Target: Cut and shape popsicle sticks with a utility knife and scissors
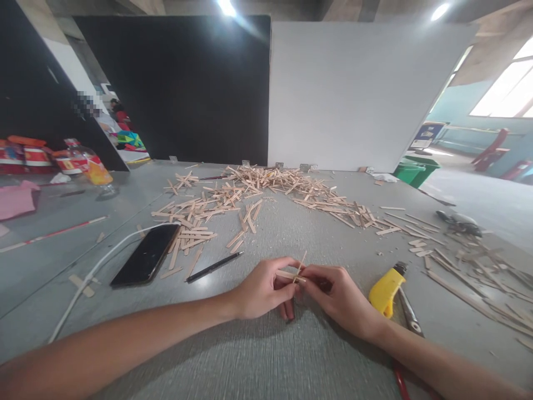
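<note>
Thin wooden sticks [298, 276], crossing one another, are pinched between my two hands just above the grey table [233, 355]. My left hand [264, 286] grips them from the left with thumb and fingers closed. From the right, the fingertips of my right hand [337, 294] close on the same crossed sticks. A black pen [214, 266] lies left of my left hand. Close to my right wrist rest a yellow cutter tool [387, 290] and a metal-ended tool [411, 314] with a red part, partly hidden by my forearm.
Loose wooden sticks [275, 180] are heaped toward the back, with cut strips [462, 291] at right. A phone [145, 256] with a white cable [89, 278] lies at left, beyond it a drink bottle [89, 164]. Black [200, 89] and white [353, 89] panels stand behind.
</note>
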Motion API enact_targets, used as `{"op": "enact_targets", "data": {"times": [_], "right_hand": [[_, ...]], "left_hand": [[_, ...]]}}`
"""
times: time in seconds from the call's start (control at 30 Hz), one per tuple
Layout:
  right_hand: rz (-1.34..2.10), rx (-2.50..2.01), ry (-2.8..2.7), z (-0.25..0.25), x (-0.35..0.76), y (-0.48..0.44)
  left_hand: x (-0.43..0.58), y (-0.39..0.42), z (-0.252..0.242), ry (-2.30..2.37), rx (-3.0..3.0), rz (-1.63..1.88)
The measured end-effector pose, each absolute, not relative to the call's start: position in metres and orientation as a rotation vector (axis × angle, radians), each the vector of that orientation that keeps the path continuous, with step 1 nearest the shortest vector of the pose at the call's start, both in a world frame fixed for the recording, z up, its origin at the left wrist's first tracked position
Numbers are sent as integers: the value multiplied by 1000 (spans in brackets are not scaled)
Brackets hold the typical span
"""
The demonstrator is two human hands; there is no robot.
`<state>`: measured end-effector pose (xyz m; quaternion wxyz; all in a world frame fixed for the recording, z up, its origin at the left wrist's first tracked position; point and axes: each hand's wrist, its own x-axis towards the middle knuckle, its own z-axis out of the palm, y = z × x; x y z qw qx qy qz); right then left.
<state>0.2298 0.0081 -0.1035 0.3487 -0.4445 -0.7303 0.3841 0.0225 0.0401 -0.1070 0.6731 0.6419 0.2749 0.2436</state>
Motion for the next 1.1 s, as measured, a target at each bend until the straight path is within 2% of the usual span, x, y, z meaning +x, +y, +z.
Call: {"op": "enact_targets", "data": {"times": [0.2, 1.1], "right_hand": [[1213, -1106, -1793, -104, 230, 8], [1348, -1162, -1703, -102, 226, 5]], "left_hand": [[23, 39, -104, 617, 1418, 548], [25, 41, -101, 617, 1341, 548]]}}
